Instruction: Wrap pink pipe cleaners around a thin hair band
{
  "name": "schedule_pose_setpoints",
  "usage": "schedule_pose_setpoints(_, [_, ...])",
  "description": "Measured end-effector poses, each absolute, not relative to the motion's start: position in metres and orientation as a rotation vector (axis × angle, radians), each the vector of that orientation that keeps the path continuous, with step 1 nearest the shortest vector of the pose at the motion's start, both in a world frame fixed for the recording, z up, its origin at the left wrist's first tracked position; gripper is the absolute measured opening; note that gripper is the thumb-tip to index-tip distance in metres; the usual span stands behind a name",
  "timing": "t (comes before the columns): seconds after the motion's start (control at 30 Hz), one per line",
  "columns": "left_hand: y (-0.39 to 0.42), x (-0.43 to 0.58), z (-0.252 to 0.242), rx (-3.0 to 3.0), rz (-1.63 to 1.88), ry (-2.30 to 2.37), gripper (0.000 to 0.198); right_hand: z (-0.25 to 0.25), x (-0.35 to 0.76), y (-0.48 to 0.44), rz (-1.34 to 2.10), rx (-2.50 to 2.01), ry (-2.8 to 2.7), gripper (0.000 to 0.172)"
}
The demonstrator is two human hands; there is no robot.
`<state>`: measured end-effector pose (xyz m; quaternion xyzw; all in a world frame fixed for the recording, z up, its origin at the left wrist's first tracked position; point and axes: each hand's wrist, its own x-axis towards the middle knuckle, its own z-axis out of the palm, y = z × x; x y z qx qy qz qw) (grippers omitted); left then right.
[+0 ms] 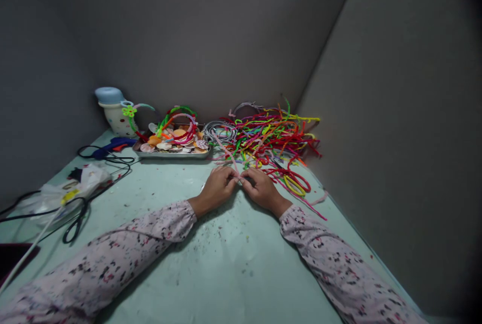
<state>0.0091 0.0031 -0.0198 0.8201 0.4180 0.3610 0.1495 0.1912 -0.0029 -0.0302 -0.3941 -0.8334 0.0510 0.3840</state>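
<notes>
My left hand (218, 187) and my right hand (261, 187) rest close together on the pale green table (233, 263), fingertips almost meeting. Both pinch a thin pink pipe cleaner (226, 152) that rises from between the fingers and slants back to the left. Just behind the hands lies a big tangled pile of coloured pipe cleaners (273, 138), with red and yellow loops (295, 183) right beside my right hand.
A metal tray (171, 154) of shells and wrapped hoops stands at the back. A blue-lidded white jar (115, 110), a blue glue gun (111, 147), black scissors (77, 221), a plastic bag and cables lie left. Grey walls enclose the corner.
</notes>
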Motion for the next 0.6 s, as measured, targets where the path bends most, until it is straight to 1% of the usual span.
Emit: schedule_pose_setpoints(0.6, [0.0011,0.0098,-0.0157,2.316,1.053,1.186,0.013,-0.0293,0.1917,-0.0041,0.153,-0.993,-2.139,0.008])
